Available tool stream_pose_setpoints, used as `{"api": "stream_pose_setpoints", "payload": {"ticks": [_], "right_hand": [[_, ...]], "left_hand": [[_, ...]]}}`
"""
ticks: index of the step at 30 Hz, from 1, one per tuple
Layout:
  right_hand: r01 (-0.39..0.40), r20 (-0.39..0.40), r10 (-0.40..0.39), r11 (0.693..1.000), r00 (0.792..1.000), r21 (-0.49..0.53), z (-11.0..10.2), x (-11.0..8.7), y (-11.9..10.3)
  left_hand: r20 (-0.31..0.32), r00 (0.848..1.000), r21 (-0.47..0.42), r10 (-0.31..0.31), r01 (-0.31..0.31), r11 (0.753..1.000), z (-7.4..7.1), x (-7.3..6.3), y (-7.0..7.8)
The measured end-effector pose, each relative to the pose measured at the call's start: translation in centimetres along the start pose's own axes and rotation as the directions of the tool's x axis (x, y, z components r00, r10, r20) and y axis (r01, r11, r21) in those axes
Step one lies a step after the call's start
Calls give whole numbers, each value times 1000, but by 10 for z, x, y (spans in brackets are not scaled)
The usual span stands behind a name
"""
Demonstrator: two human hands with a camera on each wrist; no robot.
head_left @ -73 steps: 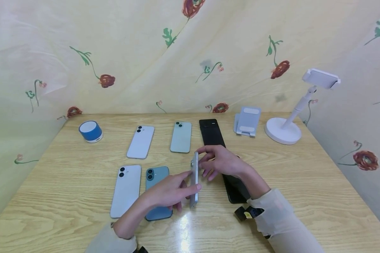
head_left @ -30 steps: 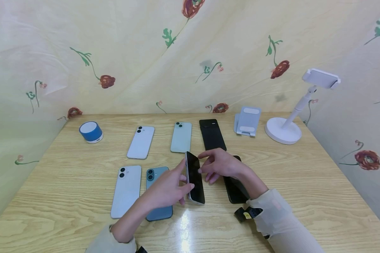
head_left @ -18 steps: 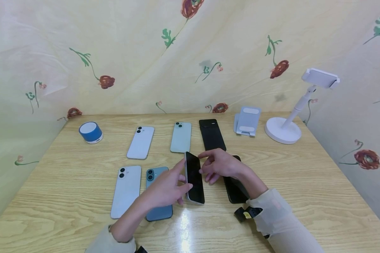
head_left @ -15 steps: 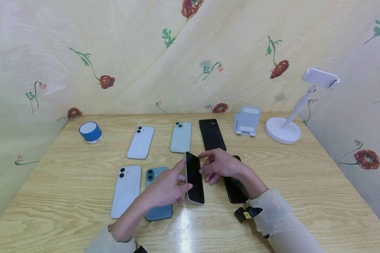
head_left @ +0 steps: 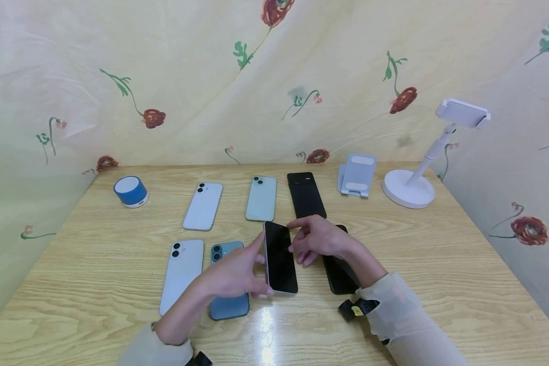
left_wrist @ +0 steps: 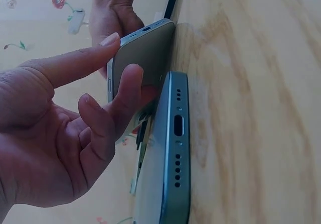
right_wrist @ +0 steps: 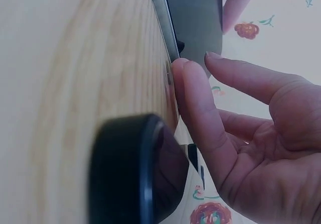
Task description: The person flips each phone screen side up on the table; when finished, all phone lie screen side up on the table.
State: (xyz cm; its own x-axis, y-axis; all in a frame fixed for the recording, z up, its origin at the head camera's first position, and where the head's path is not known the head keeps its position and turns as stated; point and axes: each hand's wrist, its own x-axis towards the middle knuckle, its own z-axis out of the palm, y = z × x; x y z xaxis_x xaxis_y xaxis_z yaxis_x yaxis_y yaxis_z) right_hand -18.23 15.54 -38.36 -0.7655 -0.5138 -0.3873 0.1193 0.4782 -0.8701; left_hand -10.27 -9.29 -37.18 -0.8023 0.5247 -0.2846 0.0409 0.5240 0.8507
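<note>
Head view: the black-screened phone [head_left: 281, 260] is tilted just right of the blue phone [head_left: 230, 307], long axis pointing away; its left edge is held by the left hand [head_left: 233, 273], spread wide, its right edge touched by the right hand [head_left: 319, 238]. Left wrist view: its smooth, greyish back is shown. Right wrist view: its thin, glossy rim is met by loose fingertips.
</note>
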Motion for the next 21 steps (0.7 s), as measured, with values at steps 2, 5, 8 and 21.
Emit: {"api": "stream_pose_setpoints", "payload": {"ticks": [2, 5, 8, 21], "right_hand": [[-3, -1, 3, 1000, 1000, -7, 0, -1, 0], [-3, -3, 3, 1000, 1000, -17, 0, -1, 0], [-3, -2, 3, 1000, 1000, -29, 0, -1, 0], [-15, 25, 17, 997, 1000, -70, -1, -1, 3]], "left_hand": [[-8, 1000, 22, -13, 14, 1000, 1, 0, 0], [-16, 999, 46, -36, 37, 998, 1, 0, -1], [-16, 999, 45, -43, 44, 998, 1, 1, -2], [12, 999, 61, -37, 36, 997, 5, 5, -7]]}}
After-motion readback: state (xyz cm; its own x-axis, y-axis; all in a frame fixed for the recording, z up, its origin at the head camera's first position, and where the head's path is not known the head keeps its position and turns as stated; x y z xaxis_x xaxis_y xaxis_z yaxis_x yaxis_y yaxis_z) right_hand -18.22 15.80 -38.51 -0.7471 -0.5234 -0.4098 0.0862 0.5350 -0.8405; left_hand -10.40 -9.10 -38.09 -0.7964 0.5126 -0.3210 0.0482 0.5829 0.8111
